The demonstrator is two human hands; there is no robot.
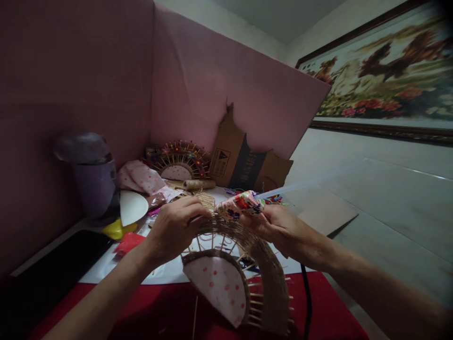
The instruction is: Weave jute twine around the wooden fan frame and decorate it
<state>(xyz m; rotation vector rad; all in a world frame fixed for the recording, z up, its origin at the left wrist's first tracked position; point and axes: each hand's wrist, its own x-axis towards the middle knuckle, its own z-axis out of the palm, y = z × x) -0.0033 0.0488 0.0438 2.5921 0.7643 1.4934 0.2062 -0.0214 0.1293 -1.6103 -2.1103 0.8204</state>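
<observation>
My right hand (pixel 271 224) is closed around a flower-patterned hot glue gun (pixel 240 205). A long translucent glue stick (pixel 311 180) sticks out of its back end, and its tip points left toward my left hand. With curled fingers, my left hand (pixel 182 222) grips the upper edge of a half-round fan-shaped craft (pixel 276 283). That craft has a wide band wound in brown twine, thin wooden sticks set like spokes, and a dotted cloth half-circle (pixel 217 285) at its centre. The gun's tip is close above the twine band; whether they touch I cannot tell.
Behind stand a similar decorated fan piece (pixel 179 163) and torn cardboard (pixel 247 163). A twine roll (pixel 199 184), dotted cloth (pixel 139 177), white half-disc (pixel 132 208), yellow piece (pixel 118 229) and red packet (pixel 129 243) lie left. A purple bin (pixel 94 184) stands far left; a black cord (pixel 306 297) hangs right.
</observation>
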